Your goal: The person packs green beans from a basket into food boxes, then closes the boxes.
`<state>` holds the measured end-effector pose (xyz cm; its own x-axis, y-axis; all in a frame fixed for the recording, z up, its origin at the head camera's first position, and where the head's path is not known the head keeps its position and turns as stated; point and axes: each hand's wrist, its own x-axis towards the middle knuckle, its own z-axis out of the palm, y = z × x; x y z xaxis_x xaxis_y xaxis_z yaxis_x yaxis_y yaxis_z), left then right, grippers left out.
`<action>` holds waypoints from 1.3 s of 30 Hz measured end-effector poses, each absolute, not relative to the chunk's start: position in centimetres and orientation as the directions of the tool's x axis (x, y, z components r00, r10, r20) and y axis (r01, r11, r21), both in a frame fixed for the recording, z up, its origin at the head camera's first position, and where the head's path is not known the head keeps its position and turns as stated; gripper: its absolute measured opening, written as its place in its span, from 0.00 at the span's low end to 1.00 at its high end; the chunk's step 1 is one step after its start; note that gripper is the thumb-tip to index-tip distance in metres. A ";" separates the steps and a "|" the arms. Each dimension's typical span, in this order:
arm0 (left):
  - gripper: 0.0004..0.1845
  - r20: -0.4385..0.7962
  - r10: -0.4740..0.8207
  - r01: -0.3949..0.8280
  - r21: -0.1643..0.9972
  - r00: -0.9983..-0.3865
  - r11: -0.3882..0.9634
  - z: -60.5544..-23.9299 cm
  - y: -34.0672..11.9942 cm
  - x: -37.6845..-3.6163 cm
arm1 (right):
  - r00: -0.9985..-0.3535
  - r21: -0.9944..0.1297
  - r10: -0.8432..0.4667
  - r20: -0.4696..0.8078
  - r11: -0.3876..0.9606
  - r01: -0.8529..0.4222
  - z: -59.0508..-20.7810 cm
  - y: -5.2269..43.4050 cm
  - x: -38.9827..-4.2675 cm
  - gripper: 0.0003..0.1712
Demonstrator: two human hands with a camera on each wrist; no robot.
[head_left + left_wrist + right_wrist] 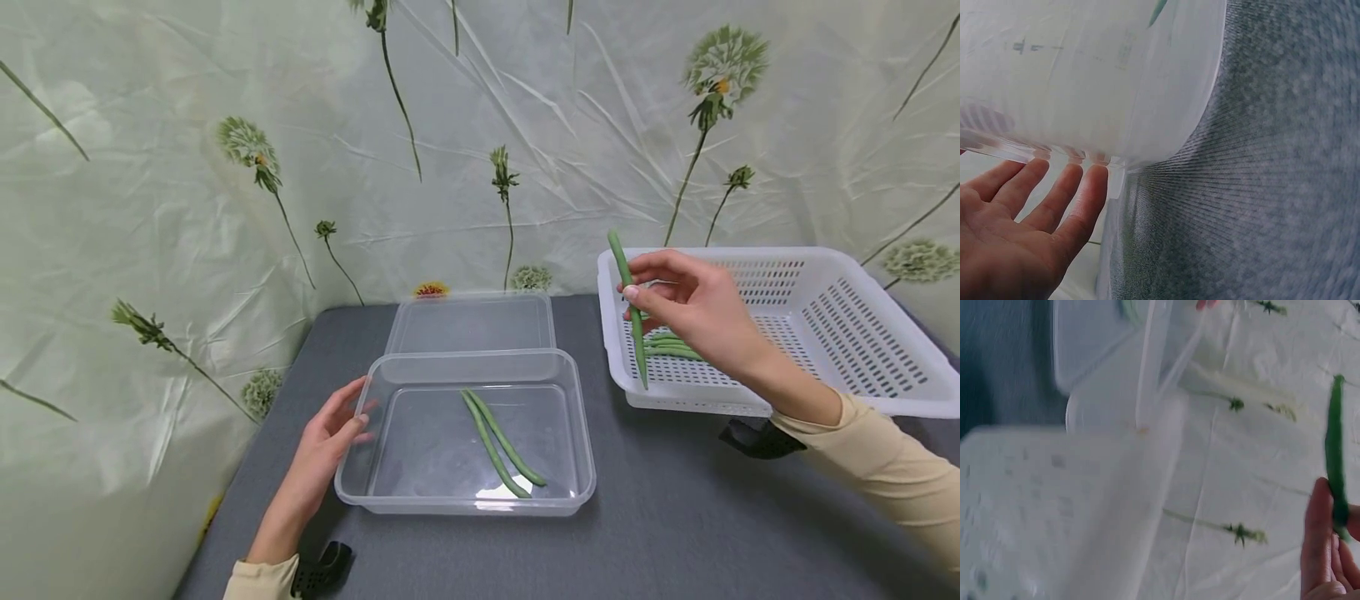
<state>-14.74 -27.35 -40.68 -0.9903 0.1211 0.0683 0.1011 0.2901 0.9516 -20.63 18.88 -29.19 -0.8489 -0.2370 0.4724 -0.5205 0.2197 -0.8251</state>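
Between thumb and fingers, my right hand [693, 308] pinches a green bean [636, 329] over the left end of a white perforated basket [847, 321]. The bean stands nearly upright, and the right wrist view shows the same bean [1334, 444] in the fingers. Several more green beans [671, 347] lie in the basket, partly behind the hand. My left hand [324, 446] touches the left side of a clear plastic container [465, 506]; in the left wrist view its extended fingertips [1094, 181] rest against the wall. Two green beans [501, 446] lie side by side on the container's floor.
Behind the container lies a clear lid [472, 323], flat on the grey tablecloth [637, 517]. A pale sheet printed with flowers [480, 167] hangs behind the table and along its left side. The basket's wall rises to the right of the container, with a gap between them.
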 end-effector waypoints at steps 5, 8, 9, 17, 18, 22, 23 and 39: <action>0.28 0.072 0.123 0.106 0.949 -0.990 0.297 -40.7 -27.4 -14.7 | -0.828 -0.837 -0.232 0.511 0.088 -0.541 -30.1 16.8 -20.0 0.16; 0.28 0.072 0.125 0.107 0.948 -0.990 0.300 -40.7 -27.4 -14.7 | -0.835 -0.848 -0.226 0.502 0.059 -0.526 -30.6 15.6 -19.5 0.16; 0.28 0.073 0.124 0.107 0.948 -0.990 0.300 -40.7 -27.4 -14.7 | -0.839 -0.853 -0.226 0.495 0.058 -0.519 -30.7 15.3 -19.3 0.16; 0.29 0.074 0.127 0.108 0.949 -0.989 0.297 -40.8 -27.4 -14.7 | -0.865 -0.904 -0.289 0.410 0.001 -0.428 -32.7 12.9 -18.7 0.16; 0.29 0.075 0.127 0.110 0.949 -0.989 0.296 -40.8 -27.4 -14.7 | -0.868 -0.911 -0.300 0.395 -0.007 -0.412 -33.0 12.6 -18.7 0.16; 0.29 0.081 0.130 0.116 0.950 -0.988 0.290 -40.8 -27.4 -14.8 | -0.870 -0.924 -0.337 0.359 0.003 -0.383 -33.9 11.3 -18.3 0.16; 0.29 0.083 0.131 0.118 0.950 -0.988 0.290 -40.8 -27.4 -14.8 | -0.870 -0.925 -0.344 0.352 0.016 -0.381 -34.1 11.0 -18.3 0.16; 0.29 0.074 0.124 0.109 0.948 -0.990 0.299 -40.7 -27.5 -14.8 | -0.864 -0.876 -0.422 0.276 0.261 -0.407 -37.7 7.7 -19.2 0.15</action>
<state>-14.78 -27.47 -40.71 -0.9896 0.1236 0.0743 0.1085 0.2991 0.9480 -19.23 7.71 -37.67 -0.8636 -0.4222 0.2756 -0.4068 0.2606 -0.8756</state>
